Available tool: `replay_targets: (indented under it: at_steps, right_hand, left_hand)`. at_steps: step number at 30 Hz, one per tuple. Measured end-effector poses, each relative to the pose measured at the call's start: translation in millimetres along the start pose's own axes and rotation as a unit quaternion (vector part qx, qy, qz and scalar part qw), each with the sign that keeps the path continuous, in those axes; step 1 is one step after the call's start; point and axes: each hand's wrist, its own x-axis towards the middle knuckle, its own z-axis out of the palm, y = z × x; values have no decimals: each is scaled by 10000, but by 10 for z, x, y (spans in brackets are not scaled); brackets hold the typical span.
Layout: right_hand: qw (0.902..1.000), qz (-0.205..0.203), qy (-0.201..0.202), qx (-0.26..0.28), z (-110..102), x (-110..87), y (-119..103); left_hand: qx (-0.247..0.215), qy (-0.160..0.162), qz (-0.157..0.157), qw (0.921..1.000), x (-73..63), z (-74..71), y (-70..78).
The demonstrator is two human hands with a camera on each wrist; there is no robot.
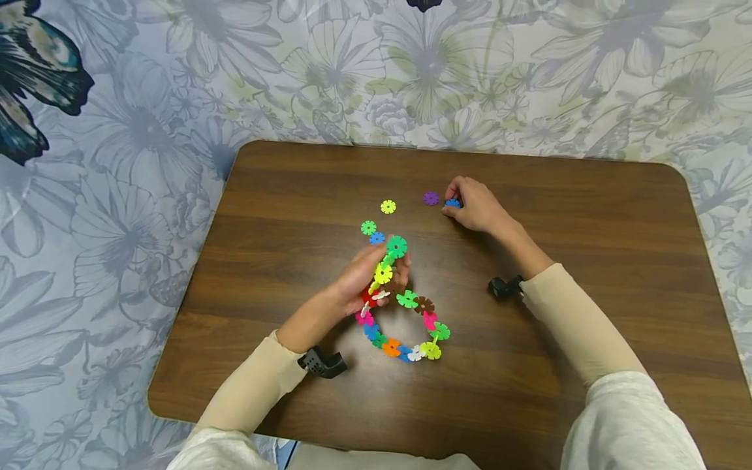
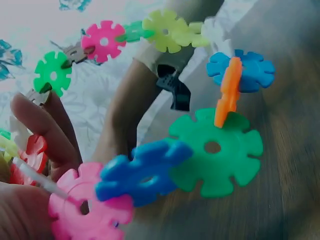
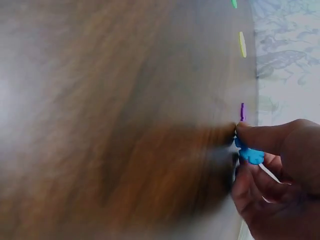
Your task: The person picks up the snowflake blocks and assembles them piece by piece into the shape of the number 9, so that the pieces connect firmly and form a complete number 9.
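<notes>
My left hand [image 1: 357, 277] grips a chain of interlocking flower discs [image 1: 391, 347] in many colours. The chain curves toward me in a loop, and a green disc [image 1: 397, 247] tops its upper end. Up close in the left wrist view, a pink disc [image 2: 90, 210], a blue disc [image 2: 140, 175] and a large green disc [image 2: 235, 175] are slotted together beside the fingers. Farther back, my right hand [image 1: 478, 207] pinches a single blue disc [image 3: 252, 156] between thumb and fingers at the tabletop. A purple disc [image 1: 431, 198] lies just left of those fingertips.
Loose on the brown table [image 1: 282, 196] lie a yellow disc [image 1: 388, 207], a green disc [image 1: 368, 227] and a blue disc [image 1: 377, 239], the last close to the left hand. Floral wallpaper [image 1: 435, 78] rises behind the table's far edge.
</notes>
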Motion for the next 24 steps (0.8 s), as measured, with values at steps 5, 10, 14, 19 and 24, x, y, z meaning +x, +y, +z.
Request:
replay_targets:
  at_steps: [5,10,14,19,24]
  right_hand:
    - [9969,-548,195,528,49,-177,-70]
    - [9579,-1362,-185,2520,10,-500,-421]
    - [9109,-1743,-629,3686,-44,-733,-642]
    - [9060,-1772,-359,3826,-50,-872,-676]
    - [9013,-1884,-68,3901,-16,-934,-667]
  left_hand:
    - [332,298,36,9990,-1,18,-34]
    - [591,91,457,9972,10,28,-56]
    - [702,-28,780,9945,14,28,-61]
    - [753,-83,834,9936,-4,57,-39]
    - [814,-176,812,9932,-14,66,-35]
